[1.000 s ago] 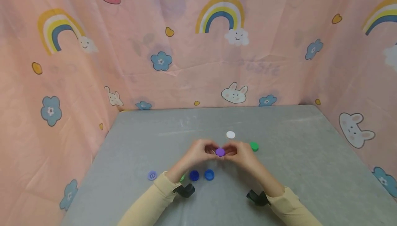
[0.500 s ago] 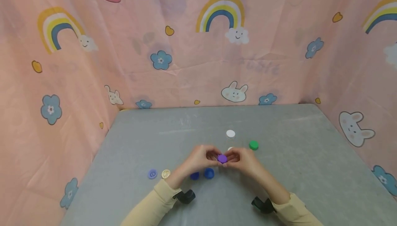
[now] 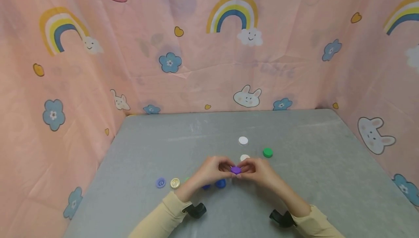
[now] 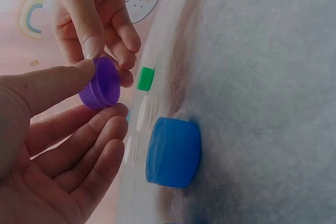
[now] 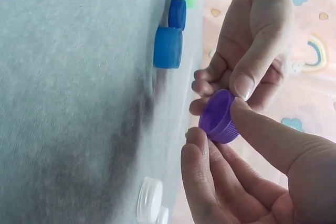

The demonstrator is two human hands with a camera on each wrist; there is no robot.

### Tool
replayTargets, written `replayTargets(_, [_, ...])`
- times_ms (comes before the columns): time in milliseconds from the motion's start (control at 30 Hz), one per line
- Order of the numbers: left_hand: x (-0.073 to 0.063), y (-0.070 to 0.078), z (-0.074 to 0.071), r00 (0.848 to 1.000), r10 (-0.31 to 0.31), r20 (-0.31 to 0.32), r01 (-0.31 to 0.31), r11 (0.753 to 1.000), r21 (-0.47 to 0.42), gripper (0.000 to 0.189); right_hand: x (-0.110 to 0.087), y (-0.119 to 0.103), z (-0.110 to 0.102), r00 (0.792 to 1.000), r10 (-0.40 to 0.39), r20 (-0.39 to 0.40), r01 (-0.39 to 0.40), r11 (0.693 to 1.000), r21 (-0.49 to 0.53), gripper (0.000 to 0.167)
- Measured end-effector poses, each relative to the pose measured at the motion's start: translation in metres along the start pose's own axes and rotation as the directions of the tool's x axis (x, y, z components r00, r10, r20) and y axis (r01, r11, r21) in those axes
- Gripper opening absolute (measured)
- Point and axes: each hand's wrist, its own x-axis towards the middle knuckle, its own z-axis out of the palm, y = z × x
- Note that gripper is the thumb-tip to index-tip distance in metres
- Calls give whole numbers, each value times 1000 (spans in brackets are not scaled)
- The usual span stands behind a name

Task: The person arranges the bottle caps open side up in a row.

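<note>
from afar i see the left hand and right hand, half curled, pinching a purple cap above the table, not yet set down, other caps already lying there.

The left hand and right hand come close together. Each one pinches, its thumb on the body's side and its bent fingers on the far side. Both arms reach forward and lean inward. The wrists stay wider apart, behind the hands.
</note>
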Motion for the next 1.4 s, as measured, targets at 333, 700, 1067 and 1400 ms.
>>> replayTargets(333, [1, 0, 3, 1000, -14, -3, 14, 1000, -13, 19, -4, 1, -5, 1000, 17, 10, -17, 1000, -1, 29])
replayTargets(700, [2, 1, 7, 1000, -4, -9, 4, 999, -36, 15, -6, 6, -8, 999, 16, 44, -18, 998, 60, 25])
replayTargets(1067, [3, -1, 9, 997, 71, -15, -72, 997, -23, 21, -6, 8, -9, 995, 68, 75, -77, 988, 133, 31])
replayTargets(1400, [3, -1, 12, 990, 143, -18, -143, 989, 31, 31, -6, 7, -7, 991, 105, 80, -121, 966, 230, 34])
